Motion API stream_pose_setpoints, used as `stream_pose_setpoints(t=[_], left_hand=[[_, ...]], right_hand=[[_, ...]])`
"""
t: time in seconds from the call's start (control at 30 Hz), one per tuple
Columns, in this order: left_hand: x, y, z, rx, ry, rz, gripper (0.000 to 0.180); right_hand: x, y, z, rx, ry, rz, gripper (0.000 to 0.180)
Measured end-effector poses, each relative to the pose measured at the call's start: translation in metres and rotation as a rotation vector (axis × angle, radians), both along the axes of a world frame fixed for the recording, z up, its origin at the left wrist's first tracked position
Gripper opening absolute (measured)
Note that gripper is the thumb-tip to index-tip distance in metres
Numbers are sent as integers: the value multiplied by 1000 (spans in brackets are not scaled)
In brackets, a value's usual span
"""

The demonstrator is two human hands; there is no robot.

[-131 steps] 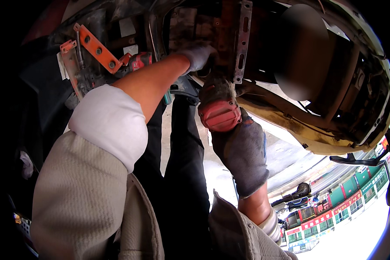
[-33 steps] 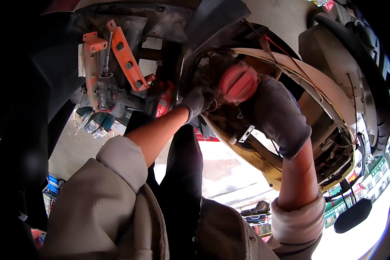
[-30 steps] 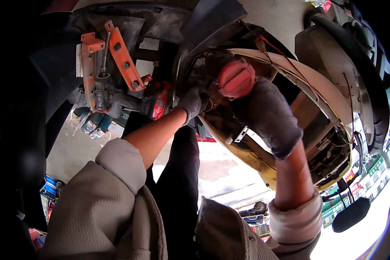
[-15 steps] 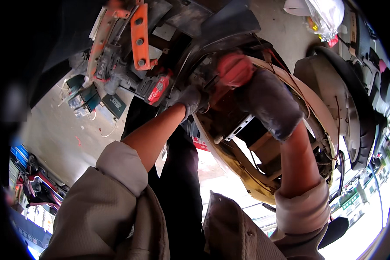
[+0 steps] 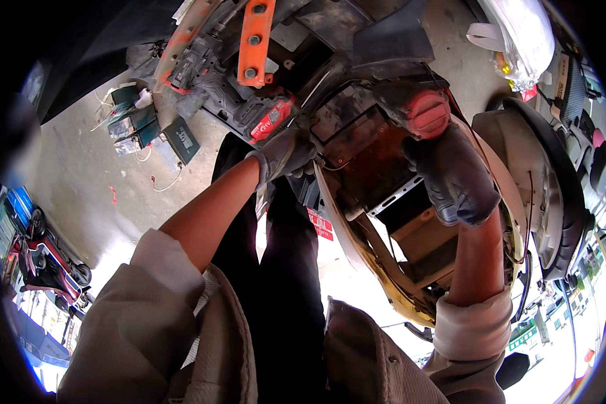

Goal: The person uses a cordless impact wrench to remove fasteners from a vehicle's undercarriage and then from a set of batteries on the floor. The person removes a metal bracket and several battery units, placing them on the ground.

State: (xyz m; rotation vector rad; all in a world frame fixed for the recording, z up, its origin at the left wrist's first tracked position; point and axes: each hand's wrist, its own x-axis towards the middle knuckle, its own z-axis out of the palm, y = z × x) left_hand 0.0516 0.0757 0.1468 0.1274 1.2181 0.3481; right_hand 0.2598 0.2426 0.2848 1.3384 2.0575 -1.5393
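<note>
My right hand (image 5: 459, 176), in a dark grey glove, is closed on a cordless power tool (image 5: 428, 114) with a rounded red end and dark body. It is over the open body of a scooter (image 5: 357, 151), whose inner frame shows. The tool's front end is hard to make out against the dark parts. My left hand (image 5: 286, 158), also gloved, has its fingers curled in at the left rim of the opening. What lies inside those fingers is hidden. Just beyond it rests another cordless tool (image 5: 271, 120), black and red.
Orange metal bars (image 5: 254, 42) with bolts stand at the upper left. Dark green battery boxes (image 5: 180, 140) with loose wires sit on the floor at left. A removed scooter seat (image 5: 552, 182) stands at right, below a white plastic bag (image 5: 522, 37).
My right hand has drawn the power tool back toward me and to the right, away from my left hand. My left hand remains near the rim. The view has shifted.
</note>
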Motion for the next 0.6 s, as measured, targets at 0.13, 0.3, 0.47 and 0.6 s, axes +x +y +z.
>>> stream_pose_setpoints(t=[0.13,0.3,0.47,0.6], left_hand=[[-34,3,56,143,61,25,19],[-119,-30,79,256,240,388,37],[-226,-88,53,151,568,543,48],[-315,-137,2,163,849,464,37]], right_hand=[[16,-3,-5,-135,181,-138,42],[24,-9,-12,143,100,58,34],[23,-16,-13,122,157,-208,8],[20,-12,-8,355,40,168,27]])
